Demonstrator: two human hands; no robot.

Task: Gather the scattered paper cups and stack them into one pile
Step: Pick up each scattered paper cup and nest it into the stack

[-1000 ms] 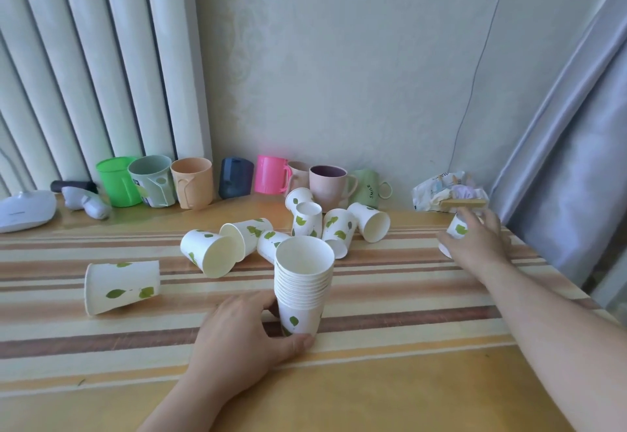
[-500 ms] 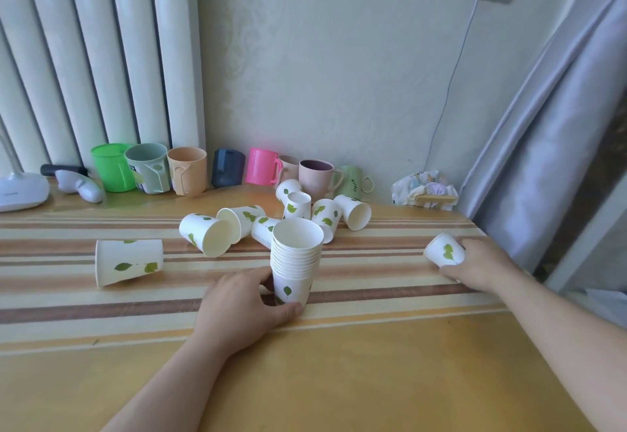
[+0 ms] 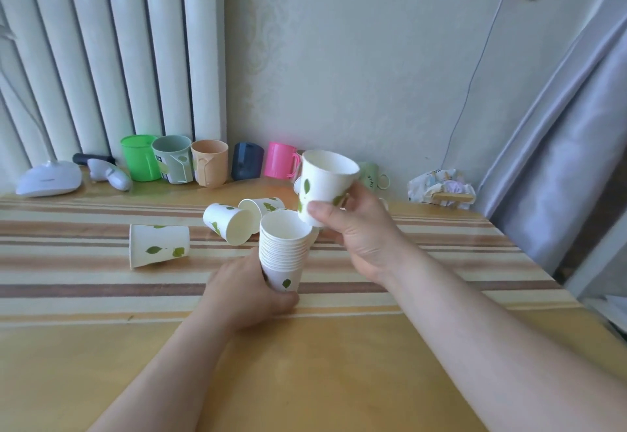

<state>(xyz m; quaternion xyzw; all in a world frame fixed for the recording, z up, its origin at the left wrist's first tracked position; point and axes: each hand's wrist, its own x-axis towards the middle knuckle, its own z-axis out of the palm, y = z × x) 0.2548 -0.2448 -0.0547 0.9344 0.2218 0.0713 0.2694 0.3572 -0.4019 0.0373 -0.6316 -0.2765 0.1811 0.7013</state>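
A stack of white paper cups with green leaf prints [image 3: 284, 251] stands upright on the striped tablecloth [image 3: 68, 282]. My left hand [image 3: 244, 291] grips its base. My right hand [image 3: 359, 231] holds a single paper cup [image 3: 324, 184] upright, tilted a little, just above and right of the stack's mouth. Loose cups lie on their sides: one at the left [image 3: 157, 245], one behind the stack [image 3: 230, 223] and another [image 3: 263, 206] beside it. More cups behind my right hand are mostly hidden.
A row of coloured plastic mugs lines the wall: green [image 3: 139, 162], grey-green [image 3: 173, 158], peach [image 3: 208, 167], navy [image 3: 247, 160], pink [image 3: 281, 160]. A white lamp base [image 3: 49, 179] sits far left. A crumpled packet [image 3: 441, 187] lies back right. The table edge and a curtain [image 3: 559, 160] are at right.
My right hand has picked up the cup from the table's right edge and carried it left and up to just above the stack. My left hand has stayed on the stack.
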